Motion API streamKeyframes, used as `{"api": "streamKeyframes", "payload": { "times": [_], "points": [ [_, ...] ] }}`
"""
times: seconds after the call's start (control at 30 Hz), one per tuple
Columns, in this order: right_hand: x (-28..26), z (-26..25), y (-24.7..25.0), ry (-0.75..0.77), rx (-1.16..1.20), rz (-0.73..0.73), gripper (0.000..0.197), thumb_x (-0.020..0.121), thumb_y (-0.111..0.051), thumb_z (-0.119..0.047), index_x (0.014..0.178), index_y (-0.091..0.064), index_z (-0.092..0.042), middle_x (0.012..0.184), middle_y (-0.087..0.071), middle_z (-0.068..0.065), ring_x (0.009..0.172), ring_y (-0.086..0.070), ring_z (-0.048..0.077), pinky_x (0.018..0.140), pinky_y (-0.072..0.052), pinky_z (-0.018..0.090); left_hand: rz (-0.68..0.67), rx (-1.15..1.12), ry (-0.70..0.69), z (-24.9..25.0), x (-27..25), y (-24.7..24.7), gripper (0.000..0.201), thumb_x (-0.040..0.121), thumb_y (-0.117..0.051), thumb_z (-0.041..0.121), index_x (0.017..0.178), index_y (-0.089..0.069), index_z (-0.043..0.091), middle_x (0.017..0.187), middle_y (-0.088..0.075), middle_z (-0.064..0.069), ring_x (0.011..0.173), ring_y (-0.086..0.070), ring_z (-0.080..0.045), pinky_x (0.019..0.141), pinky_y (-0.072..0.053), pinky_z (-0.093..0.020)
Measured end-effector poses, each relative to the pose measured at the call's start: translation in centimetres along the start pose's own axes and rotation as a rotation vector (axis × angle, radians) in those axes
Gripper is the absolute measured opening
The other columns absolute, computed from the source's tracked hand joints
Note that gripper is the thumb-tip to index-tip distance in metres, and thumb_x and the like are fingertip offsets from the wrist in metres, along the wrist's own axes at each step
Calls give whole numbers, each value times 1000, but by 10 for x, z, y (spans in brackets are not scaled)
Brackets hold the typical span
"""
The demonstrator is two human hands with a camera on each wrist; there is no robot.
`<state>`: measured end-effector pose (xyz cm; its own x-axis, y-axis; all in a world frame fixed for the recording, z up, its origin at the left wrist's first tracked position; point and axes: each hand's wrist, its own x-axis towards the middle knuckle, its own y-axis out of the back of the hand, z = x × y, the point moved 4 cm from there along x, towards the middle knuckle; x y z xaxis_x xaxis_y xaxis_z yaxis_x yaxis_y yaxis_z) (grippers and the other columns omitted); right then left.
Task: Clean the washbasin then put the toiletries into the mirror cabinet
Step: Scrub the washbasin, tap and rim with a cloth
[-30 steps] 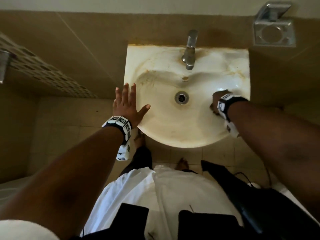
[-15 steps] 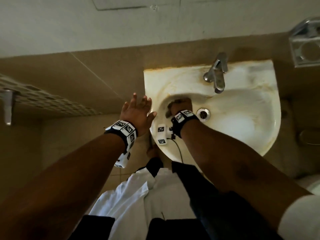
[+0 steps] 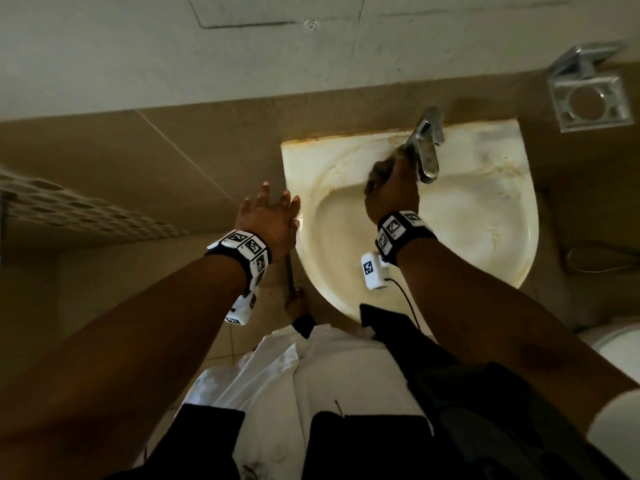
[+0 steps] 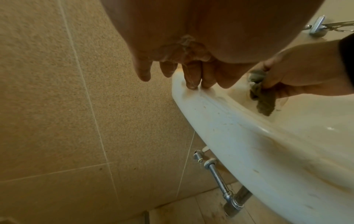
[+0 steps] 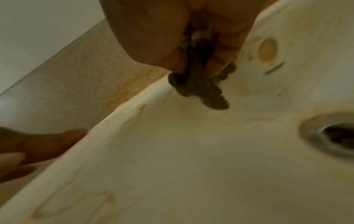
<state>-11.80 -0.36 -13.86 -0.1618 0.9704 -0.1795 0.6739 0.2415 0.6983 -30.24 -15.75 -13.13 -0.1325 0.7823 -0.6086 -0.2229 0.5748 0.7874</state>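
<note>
A stained white washbasin (image 3: 485,216) hangs on the tiled wall, with a chrome tap (image 3: 427,147) at its back. My right hand (image 3: 389,188) grips a dark wet cloth (image 3: 379,169) and holds it at the basin's back left, just left of the tap. The same cloth (image 4: 262,98) (image 5: 199,89) shows bunched between my fingers in both wrist views. My left hand (image 3: 268,216) rests with straight fingers on the basin's left rim (image 4: 193,94). The drain (image 5: 333,134) lies to the right of the cloth.
A chrome holder (image 3: 587,98) is fixed to the wall at the upper right. Chrome pipes (image 4: 220,180) run under the basin. A toilet edge (image 3: 620,344) shows at the right. A perforated shelf (image 3: 69,209) juts from the left wall.
My right hand has swept with the cloth from the basin's right side across the bowl to the back left by the tap. My left hand stays on the left rim.
</note>
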Motion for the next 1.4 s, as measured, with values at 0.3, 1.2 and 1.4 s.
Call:
{"api": "streamKeyframes", "payload": {
  "times": [0.3, 1.2, 1.4],
  "points": [
    [-80, -40, -87, 560, -289, -697, 30, 89, -57, -10, 116, -64, -21, 113, -55, 9, 91, -54, 15, 77, -45, 28, 184, -796, 41, -33, 0, -16, 59, 108, -44, 16, 161, -20, 28, 167, -22, -2, 155, -15, -24, 123, -11, -27],
    [-21, -103, -46, 481, -306, -335, 31, 89, -61, -18, 119, -64, -18, 120, -60, 7, 95, -61, 19, 78, -43, 14, 397, -995, 122, -34, -7, -15, 68, 100, -19, 70, 161, -12, 41, 168, -21, 2, 150, -30, -26, 122, -25, -44],
    [-66, -96, -77, 694, -473, -618, 38, 91, -59, -26, 128, -61, -18, 133, -60, 12, 111, -61, 32, 84, -43, 26, 452, -910, 115, -12, -6, -15, 70, 102, -20, 59, 163, -13, 25, 169, -15, -4, 155, -17, -23, 123, -13, -33]
  ]
}}
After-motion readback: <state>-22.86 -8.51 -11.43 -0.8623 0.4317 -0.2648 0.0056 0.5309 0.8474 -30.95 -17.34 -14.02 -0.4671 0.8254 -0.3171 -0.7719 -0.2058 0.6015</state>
